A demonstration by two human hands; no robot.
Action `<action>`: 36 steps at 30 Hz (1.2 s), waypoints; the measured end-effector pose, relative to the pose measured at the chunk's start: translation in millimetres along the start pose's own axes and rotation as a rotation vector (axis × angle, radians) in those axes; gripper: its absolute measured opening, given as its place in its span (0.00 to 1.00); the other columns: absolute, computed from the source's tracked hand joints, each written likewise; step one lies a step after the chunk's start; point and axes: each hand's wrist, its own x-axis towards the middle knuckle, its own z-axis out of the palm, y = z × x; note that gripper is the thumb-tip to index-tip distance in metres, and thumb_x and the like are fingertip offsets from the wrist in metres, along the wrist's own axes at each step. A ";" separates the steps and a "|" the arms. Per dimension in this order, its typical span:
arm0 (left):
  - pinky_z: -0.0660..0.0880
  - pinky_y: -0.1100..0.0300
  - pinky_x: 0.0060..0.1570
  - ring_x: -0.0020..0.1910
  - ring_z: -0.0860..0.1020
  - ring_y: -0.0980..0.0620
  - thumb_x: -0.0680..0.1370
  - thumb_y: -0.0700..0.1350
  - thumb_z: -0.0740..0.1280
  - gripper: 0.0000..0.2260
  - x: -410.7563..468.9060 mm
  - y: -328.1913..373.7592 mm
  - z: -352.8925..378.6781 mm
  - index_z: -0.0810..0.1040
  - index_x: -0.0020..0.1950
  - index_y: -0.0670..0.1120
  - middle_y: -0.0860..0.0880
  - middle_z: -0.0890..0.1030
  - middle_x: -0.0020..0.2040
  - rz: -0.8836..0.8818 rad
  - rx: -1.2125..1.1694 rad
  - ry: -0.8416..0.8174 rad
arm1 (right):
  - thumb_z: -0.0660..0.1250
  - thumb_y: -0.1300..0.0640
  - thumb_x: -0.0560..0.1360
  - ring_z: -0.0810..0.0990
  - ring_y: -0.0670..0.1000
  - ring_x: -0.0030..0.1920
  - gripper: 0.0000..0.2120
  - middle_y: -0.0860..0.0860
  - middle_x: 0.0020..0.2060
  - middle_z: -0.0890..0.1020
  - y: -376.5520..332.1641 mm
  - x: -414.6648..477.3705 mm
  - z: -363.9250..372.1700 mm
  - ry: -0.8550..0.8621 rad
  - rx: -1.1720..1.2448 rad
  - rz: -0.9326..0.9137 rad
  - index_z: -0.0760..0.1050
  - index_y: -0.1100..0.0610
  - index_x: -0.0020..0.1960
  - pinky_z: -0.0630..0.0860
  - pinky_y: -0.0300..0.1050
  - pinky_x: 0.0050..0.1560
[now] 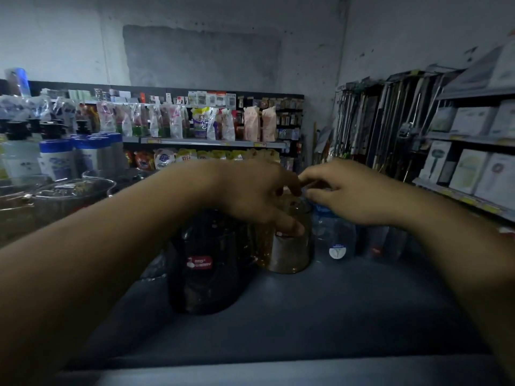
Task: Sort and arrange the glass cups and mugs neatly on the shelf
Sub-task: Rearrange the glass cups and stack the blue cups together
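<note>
Left hand [259, 196] grips amber glass mug [287, 254] just right of dark red-labelled glass cup [203, 263], apparently positioning it; right hand [342, 190] hold unclear. Next: align it.

the room is dim. a grey wall [83, 37] has a darker patch [200, 57]. shop shelves [211, 142] hold bags [172, 121], and boxes [471, 169] sit right.

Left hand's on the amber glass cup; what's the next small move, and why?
Probably ease the amber glass cup back into line with the clear stickered glass beside it: the left hand grips its rim, and its base stands slightly forward.
</note>
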 end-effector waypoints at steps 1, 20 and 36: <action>0.72 0.58 0.54 0.56 0.76 0.55 0.73 0.63 0.73 0.31 1.8 2.5 -3.6 0.71 0.73 0.56 0.57 0.75 0.59 -0.002 0.000 -0.022 | 0.66 0.58 0.81 0.81 0.42 0.49 0.08 0.45 0.49 0.84 -0.4 -8.7 2.9 0.044 0.033 0.004 0.81 0.50 0.58 0.77 0.44 0.50; 0.76 0.58 0.44 0.46 0.81 0.59 0.65 0.55 0.79 0.28 -32.8 20.0 -29.9 0.77 0.63 0.56 0.57 0.83 0.54 -0.206 -0.292 0.222 | 0.64 0.58 0.81 0.79 0.41 0.49 0.06 0.44 0.48 0.82 3.0 -37.3 26.6 0.491 0.427 -0.106 0.81 0.54 0.54 0.74 0.34 0.48; 0.83 0.57 0.53 0.57 0.83 0.59 0.68 0.60 0.75 0.32 -123.0 60.4 57.4 0.74 0.69 0.52 0.56 0.82 0.62 -0.227 -0.673 0.861 | 0.74 0.47 0.70 0.86 0.53 0.52 0.19 0.50 0.52 0.86 -26.6 -52.7 3.0 0.297 1.110 -0.115 0.80 0.50 0.60 0.82 0.53 0.49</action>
